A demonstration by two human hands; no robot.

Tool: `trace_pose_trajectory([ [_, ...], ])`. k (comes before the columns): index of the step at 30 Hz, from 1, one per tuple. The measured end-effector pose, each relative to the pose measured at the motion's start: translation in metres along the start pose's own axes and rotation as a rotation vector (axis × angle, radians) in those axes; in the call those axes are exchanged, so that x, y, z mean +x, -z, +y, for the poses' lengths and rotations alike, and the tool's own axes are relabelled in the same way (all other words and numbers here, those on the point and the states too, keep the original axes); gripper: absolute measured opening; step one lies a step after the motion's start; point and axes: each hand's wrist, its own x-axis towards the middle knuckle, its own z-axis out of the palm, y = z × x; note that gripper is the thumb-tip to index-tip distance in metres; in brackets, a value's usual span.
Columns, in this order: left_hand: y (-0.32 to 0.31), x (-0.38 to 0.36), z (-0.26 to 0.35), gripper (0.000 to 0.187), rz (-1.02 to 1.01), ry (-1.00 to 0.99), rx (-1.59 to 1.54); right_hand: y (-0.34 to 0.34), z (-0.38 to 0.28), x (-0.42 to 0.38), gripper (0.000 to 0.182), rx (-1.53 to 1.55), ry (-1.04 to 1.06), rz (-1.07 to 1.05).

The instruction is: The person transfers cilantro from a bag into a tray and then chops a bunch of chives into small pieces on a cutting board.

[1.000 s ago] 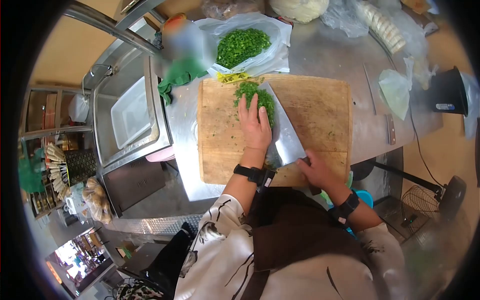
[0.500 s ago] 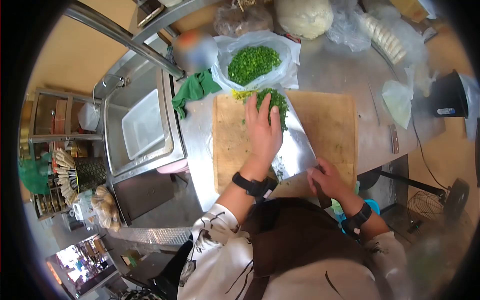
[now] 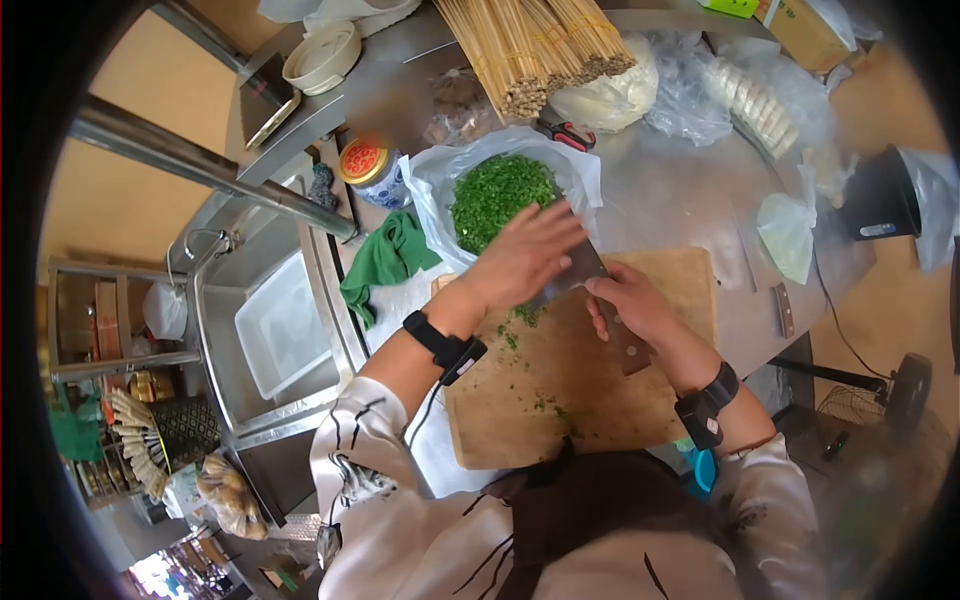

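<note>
My right hand (image 3: 628, 305) grips the handle of a steel cleaver (image 3: 578, 272), whose blade is lifted and reaches toward the white plastic bag (image 3: 440, 180) of chopped green chives (image 3: 495, 198). My left hand (image 3: 525, 255) lies flat against the blade, fingers spread, at the bag's near edge. The chives that were carried on the blade are hidden under that hand. Below both hands lies the wooden cutting board (image 3: 560, 400) with a few green bits scattered on it.
A green cloth (image 3: 385, 260) and a red-lidded jar (image 3: 368, 165) sit left of the bag. Bamboo skewers (image 3: 525, 45), bagged dough (image 3: 620, 95) and a second knife (image 3: 782, 308) lie on the steel table. A sink with a white tub (image 3: 280, 325) is at left.
The cleaver, loaded with the chive pile, has lifted off the board and moved to the bag's edge, my left hand staying pressed on it. The view has tilted up.
</note>
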Motion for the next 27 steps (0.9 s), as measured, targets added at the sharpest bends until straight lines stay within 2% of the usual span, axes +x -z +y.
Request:
trace_pose_trajectory([
  [1, -0.003, -0.001, 0.000, 0.045, -0.075, -0.038, -0.014, 0.001, 0.002, 0.002, 0.015, 0.001, -0.005, -0.002],
  [4, -0.011, 0.002, -0.015, 0.046, -0.050, -0.061, 0.041, 0.000, 0.003, -0.001, 0.017, -0.067, 0.066, -0.002],
  [11, -0.013, 0.024, -0.061, 0.047, 0.054, -0.016, 0.379, 0.004, 0.013, -0.013, 0.016, -0.156, 0.055, -0.006],
  [18, -0.020, 0.019, -0.097, 0.040, 0.067, 0.217, 0.586, 0.033, 0.038, -0.063, 0.020, -0.129, -0.015, -0.015],
  [19, -0.020, 0.017, -0.098, 0.033, 0.193, 0.172, 0.574, 0.041, 0.047, -0.072, 0.022, -0.143, -0.022, -0.005],
  [22, -0.015, 0.013, -0.089, 0.027, 0.448, 0.201, 0.357, 0.064, 0.077, -0.104, 0.022, -0.191, 0.073, 0.098],
  [23, -0.011, 0.013, -0.080, 0.018, 0.635, 0.158, 0.324, 0.072, 0.082, -0.114, 0.022, -0.278, 0.112, 0.129],
  [27, -0.013, -0.009, -0.032, 0.020, 0.915, 0.549, -0.284, 0.110, 0.101, -0.143, 0.020, -0.706, 0.309, 0.255],
])
